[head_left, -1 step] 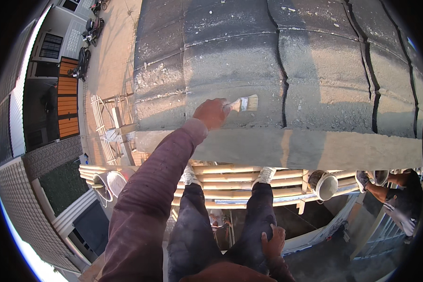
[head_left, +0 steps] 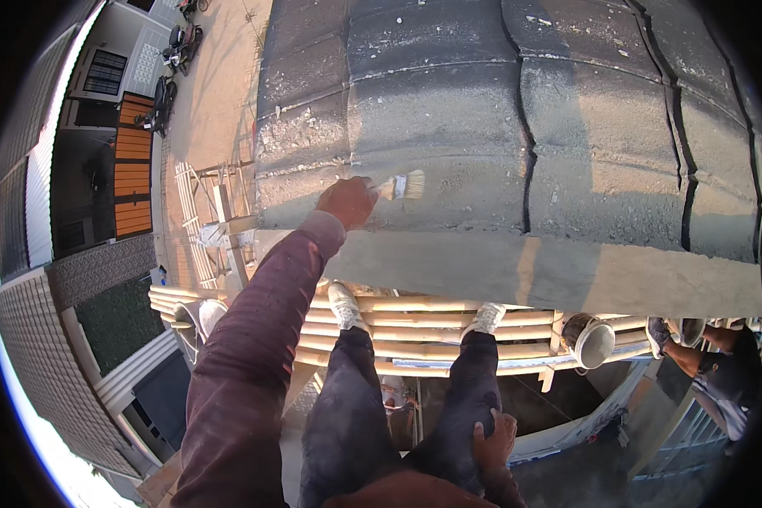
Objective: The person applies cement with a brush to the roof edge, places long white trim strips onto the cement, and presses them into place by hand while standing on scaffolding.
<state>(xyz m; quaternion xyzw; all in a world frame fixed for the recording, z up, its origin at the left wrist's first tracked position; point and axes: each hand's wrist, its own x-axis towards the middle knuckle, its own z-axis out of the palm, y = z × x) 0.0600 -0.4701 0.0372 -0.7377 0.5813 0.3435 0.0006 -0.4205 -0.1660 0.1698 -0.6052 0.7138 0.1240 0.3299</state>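
My left hand (head_left: 348, 203) is closed round the handle of a paintbrush (head_left: 402, 185) with pale bristles and a metal band. The brush points right, its bristles low over the dusty lower row of grey roof tiles (head_left: 449, 182); whether they touch cannot be told. Just below runs a smooth grey cement ledge (head_left: 449, 267) along the roof's edge. My right hand (head_left: 494, 438) holds nothing and rests on my right thigh, thumb apart from the fingers.
I stand on a bamboo pole scaffold (head_left: 415, 334) below the ledge. Buckets hang or stand at its left (head_left: 207, 317) and right (head_left: 591, 341). Another person (head_left: 720, 360) is at the far right. Down on the left, motorbikes (head_left: 178, 49) stand by a paved lane (head_left: 216, 93).
My left hand and the brush have moved left along the lower tiles. The whole view has shifted slightly, while my right hand stays on my thigh.
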